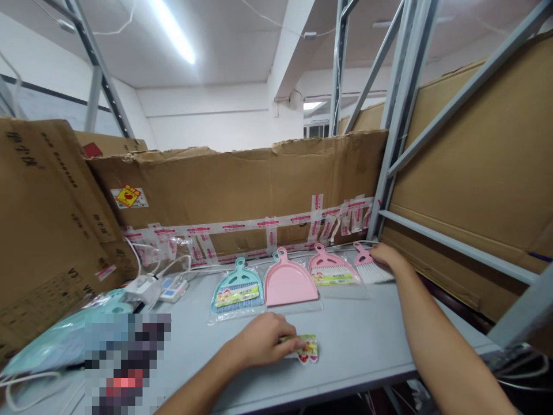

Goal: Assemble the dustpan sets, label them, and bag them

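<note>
The left hand [261, 341] is pinching a printed card [309, 349] in front of the pink dustpan [289, 282], near the front edge of the grey table [358, 340]; the right hand [387, 258] is resting on a pink brush [367, 264] beside the dustpan, its grip unclear; taped cardboard [233, 196] is standing behind the dustpan.

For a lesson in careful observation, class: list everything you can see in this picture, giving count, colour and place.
dustpan: one, pink, bagged, middle of table
teal brush: one, blue bristles, bagged, left of dustpan
pink brushes: two, white bristles, right of dustpan
label card: one, multicoloured, front of table
teal package: one, left end of table
adapters: two, white, back left, with cords
cardboard sheets: several, brown, behind and beside table
shelf frame: one, grey metal, right
table: one, grey
ceiling light: one, white, overhead
left hand: one, on label card
right hand: one, on rightmost pink brush
</note>
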A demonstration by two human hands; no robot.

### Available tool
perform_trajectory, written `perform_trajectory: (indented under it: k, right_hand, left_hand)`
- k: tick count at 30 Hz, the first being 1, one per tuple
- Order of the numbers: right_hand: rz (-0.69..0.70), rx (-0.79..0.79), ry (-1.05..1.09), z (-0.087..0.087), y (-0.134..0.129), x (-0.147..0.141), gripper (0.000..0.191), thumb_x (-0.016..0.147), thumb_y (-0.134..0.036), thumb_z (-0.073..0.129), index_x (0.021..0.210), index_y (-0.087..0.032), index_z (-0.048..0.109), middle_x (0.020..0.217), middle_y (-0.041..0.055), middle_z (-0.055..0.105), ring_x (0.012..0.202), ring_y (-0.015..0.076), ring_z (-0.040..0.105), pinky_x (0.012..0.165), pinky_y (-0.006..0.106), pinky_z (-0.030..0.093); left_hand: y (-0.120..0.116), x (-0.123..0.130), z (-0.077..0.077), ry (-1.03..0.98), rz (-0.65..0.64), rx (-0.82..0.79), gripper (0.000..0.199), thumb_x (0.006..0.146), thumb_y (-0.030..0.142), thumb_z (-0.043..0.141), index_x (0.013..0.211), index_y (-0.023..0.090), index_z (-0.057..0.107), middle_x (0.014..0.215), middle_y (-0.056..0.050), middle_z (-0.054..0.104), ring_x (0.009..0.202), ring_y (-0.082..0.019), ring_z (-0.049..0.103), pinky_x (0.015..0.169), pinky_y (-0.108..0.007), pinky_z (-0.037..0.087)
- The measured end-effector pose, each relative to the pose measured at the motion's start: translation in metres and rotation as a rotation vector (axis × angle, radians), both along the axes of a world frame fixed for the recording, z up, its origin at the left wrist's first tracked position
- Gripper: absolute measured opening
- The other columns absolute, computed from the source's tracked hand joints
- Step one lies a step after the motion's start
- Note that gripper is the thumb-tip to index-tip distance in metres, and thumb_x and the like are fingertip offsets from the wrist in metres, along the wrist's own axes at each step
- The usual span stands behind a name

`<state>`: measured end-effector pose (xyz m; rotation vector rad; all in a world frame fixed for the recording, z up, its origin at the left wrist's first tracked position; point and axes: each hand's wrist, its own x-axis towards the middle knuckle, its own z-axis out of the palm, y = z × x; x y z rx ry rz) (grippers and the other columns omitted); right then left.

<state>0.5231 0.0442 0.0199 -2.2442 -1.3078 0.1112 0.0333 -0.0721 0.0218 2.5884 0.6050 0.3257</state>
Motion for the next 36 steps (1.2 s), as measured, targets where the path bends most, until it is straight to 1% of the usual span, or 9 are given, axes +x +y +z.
perform_trajectory:
  k: [4,6,12,17,23,26,28,32,36]
  right_hand:
    - [-0.042,-0.073,-0.053,-0.007,0.005,-0.011,0.025,0.079,-0.029,0.079,0.095,-0.010,0.087,0.125,0.0366,0.075,0.127,0.0511,0.069,0.104,0.059,0.050]
    - [0.015,-0.047,-0.075,-0.006,0.010,-0.024,0.029,0.086,-0.029,0.076,0.104,-0.009,0.086,0.134,0.0368,0.072,0.135,0.0507,0.064,0.111,0.061,0.045]
    - [0.430,-0.009,0.053,-0.010,0.026,-0.071,0.030,0.089,-0.036,0.079,0.112,-0.019,0.086,0.116,0.0157,0.085,0.106,0.0294,0.077,0.094,0.033,0.053]
    - [0.584,-0.010,0.189,-0.011,0.026,-0.083,0.026,0.078,-0.040,0.086,0.092,-0.019,0.088,0.098,0.0102,0.087,0.091,0.0286,0.076,0.086,0.034,0.054]
    - [0.596,0.146,0.513,0.019,0.010,-0.049,0.041,0.071,-0.053,0.089,0.091,-0.017,0.089,0.101,0.0130,0.087,0.093,0.0302,0.076,0.085,0.035,0.057]
    - [0.542,0.242,0.650,0.033,0.003,-0.043,0.047,0.070,-0.058,0.092,0.095,-0.018,0.089,0.103,0.0138,0.087,0.090,0.0292,0.076,0.079,0.035,0.058]
    - [0.512,0.294,0.720,0.037,0.002,-0.060,0.052,0.071,-0.062,0.090,0.100,-0.018,0.088,0.101,0.0134,0.086,0.084,0.0275,0.075,0.072,0.034,0.057]
    - [0.555,0.356,0.825,0.027,0.000,-0.149,0.057,0.076,-0.069,0.083,0.105,-0.020,0.083,0.101,0.0109,0.084,0.086,0.0272,0.075,0.073,0.035,0.057]
    - [0.676,0.440,0.930,0.005,-0.011,-0.244,0.050,0.083,-0.069,0.078,0.102,-0.022,0.077,0.105,0.0090,0.082,0.095,0.0267,0.074,0.082,0.036,0.058]
  left_hand:
    - [0.003,0.003,-0.007,-0.031,0.019,0.006,0.049,0.108,0.061,0.059,0.090,0.022,0.082,0.081,-0.008,0.076,0.084,-0.022,0.067,0.072,-0.031,0.043]
    - [0.004,0.006,-0.010,-0.016,0.090,0.056,0.040,0.101,0.060,0.072,0.093,0.022,0.083,0.088,-0.007,0.076,0.085,-0.022,0.066,0.073,-0.032,0.042]
    - [0.006,0.009,-0.015,-0.076,0.203,0.222,0.038,0.083,0.054,0.093,0.100,0.023,0.080,0.104,-0.009,0.073,0.102,-0.028,0.062,0.087,-0.038,0.046]
    - [0.008,0.007,-0.016,-0.105,0.226,0.236,0.039,0.083,0.046,0.093,0.111,0.023,0.078,0.113,-0.010,0.072,0.109,-0.029,0.060,0.095,-0.042,0.046]
    - [0.003,0.010,-0.008,-0.259,0.333,0.148,0.022,0.095,0.039,0.080,0.108,0.022,0.076,0.111,-0.010,0.074,0.112,-0.030,0.062,0.100,-0.045,0.044]
    - [-0.002,0.016,-0.006,-0.424,0.316,-0.064,0.028,0.098,0.043,0.077,0.115,0.022,0.076,0.116,-0.012,0.074,0.113,-0.030,0.065,0.103,-0.046,0.048]
    - [-0.005,0.023,-0.009,-0.554,0.269,-0.367,0.049,0.095,0.052,0.082,0.135,0.024,0.073,0.132,-0.016,0.073,0.121,-0.031,0.067,0.104,-0.046,0.052]
    - [-0.003,0.039,-0.016,-0.874,0.196,-0.994,0.098,0.076,0.058,0.099,0.160,0.033,0.055,0.173,-0.019,0.046,0.150,-0.038,0.057,0.115,-0.052,0.053]
    - [0.010,0.037,-0.014,-1.204,0.414,-1.106,0.082,0.078,0.058,0.097,0.147,0.025,0.065,0.162,-0.019,0.061,0.144,-0.039,0.064,0.112,-0.052,0.058]
